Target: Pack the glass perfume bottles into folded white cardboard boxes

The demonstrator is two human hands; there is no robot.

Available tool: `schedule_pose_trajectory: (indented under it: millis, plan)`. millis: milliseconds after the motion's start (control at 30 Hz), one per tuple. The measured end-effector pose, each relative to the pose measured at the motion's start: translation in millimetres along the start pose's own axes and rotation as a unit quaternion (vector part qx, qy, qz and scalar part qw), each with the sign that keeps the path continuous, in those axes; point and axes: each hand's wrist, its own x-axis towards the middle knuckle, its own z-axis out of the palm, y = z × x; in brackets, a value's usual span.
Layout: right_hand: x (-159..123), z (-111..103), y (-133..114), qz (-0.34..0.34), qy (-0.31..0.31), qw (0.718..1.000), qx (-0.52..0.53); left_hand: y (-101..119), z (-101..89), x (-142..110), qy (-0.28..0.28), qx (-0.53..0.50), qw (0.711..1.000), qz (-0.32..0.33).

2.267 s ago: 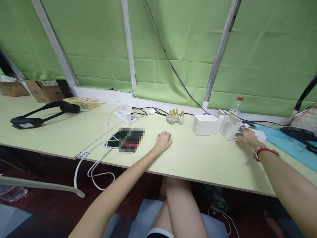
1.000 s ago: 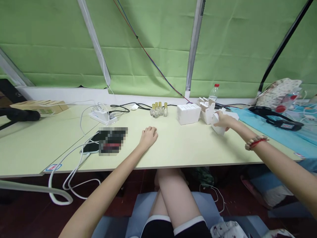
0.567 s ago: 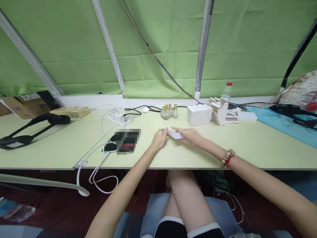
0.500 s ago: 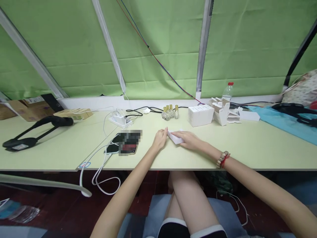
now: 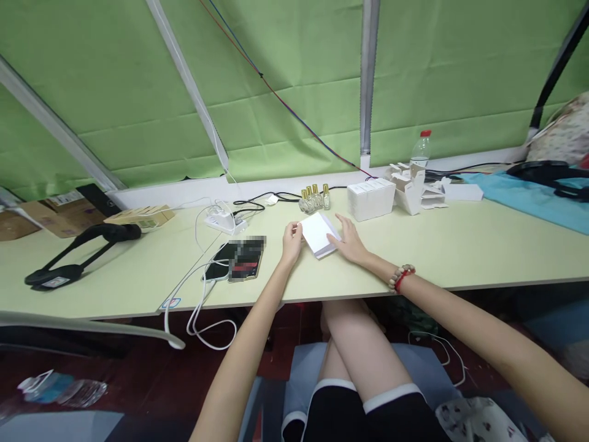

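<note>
A flat white folded carton (image 5: 318, 234) rests tilted on the pale green table (image 5: 460, 252) between my hands. My left hand (image 5: 291, 239) pinches its left edge with curled fingers. My right hand (image 5: 350, 240) holds its right edge, fingers stretched along it. Behind the carton stand several small glass bottles with gold caps (image 5: 314, 197). A white box (image 5: 370, 199) sits to their right, and open small white cartons (image 5: 407, 188) lie beyond it.
A phone (image 5: 239, 260) on a white cable lies left of my left hand, with a power strip (image 5: 224, 221) behind it. A black neck device (image 5: 80, 248) sits far left. A water bottle (image 5: 419, 151) and blue cloth (image 5: 536, 196) are at the right.
My right hand fetched a flat white carton from the pile at the right and brought it to the middle. My left hand took its left edge, and the carton now tilts up.
</note>
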Motion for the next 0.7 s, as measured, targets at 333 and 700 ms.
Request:
schedule_pose_trajectory:
  millis: [333, 700]
  plan:
    - [-5.8, -3.4, -9.4, -0.046, -0.079, 0.995, 0.050, 2.2, -7.0, 0.2, -0.104, -0.090, 0.985, -0.105]
    - [-3.2, 2.9, 3.8, 0.040, -0.025, 0.997, 0.063, 10.1, -6.3, -6.6, -0.097, -0.068, 0.987, -0.112]
